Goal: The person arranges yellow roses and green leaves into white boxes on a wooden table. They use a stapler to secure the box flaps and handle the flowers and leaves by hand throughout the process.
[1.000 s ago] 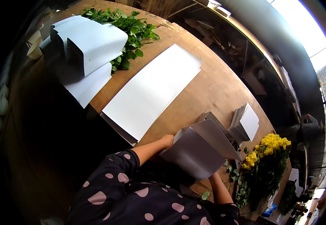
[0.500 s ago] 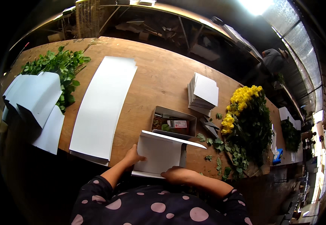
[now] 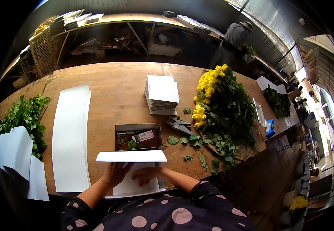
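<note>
A white cardboard sheet is right in front of me at the table's near edge, its far side bent up as a flap and its near side also turned up. My left hand is at the left of the sheet, fingers stretched out against the underside of the far flap; the flap hides the fingertips. My right hand lies over the sheet's middle with its fingers apart, holding nothing. Just beyond the flap stands an open box with rubber bands, a small red-and-white pack and a leaf inside.
Long white cardboard sheets lie to the left, beside leafy stems partly wrapped in white card. Farther off are a stack of white cards, pruning shears and yellow roses. A person is in the background.
The far side of the cardboard is now bent over toward me. My left hand has moved up to the flap, and my right hand has left the near edge for the middle. The view has shifted right.
</note>
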Demonstrator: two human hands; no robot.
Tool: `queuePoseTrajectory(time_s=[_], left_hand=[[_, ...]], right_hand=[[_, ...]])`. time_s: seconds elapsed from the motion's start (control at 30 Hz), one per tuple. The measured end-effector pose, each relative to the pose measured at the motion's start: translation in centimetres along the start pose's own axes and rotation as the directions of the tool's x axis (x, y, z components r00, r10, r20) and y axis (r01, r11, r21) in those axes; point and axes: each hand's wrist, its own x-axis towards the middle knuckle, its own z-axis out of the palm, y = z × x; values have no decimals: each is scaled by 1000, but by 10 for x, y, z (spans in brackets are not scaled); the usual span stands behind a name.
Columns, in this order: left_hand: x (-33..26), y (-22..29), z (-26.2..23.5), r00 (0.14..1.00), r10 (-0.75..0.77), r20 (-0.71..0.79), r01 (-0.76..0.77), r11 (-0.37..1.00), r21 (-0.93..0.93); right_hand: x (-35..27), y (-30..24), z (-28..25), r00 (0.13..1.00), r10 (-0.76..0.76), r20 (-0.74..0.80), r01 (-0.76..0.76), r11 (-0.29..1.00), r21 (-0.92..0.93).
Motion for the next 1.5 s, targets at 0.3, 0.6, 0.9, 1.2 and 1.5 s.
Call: queuePoseTrajectory(time_s=[0.3,0.6,0.9,1.2,1.5], left_hand=[[95,-27,-22,890,-227,395,352,894,-278],[112,-22,-37,918,-279,284,333,929,-163],[91,27,-78,592,280,756,410,703,-581],[59,42,-69,550,156,821,614,591,-524],[58,43,-72,577,109,809,591,628,-507]], right_hand=[[-21,19,-4,963,-248,-103,231,960,-159],[-255,63,-234,-73,-371,-926,-257,904,-342],[-263,115,-303,300,48,-953,-567,812,-137],[-297,103,-162,-112,-342,-933,-398,876,-273],[-326,124,-115,-294,-663,-688,-405,739,-539]])
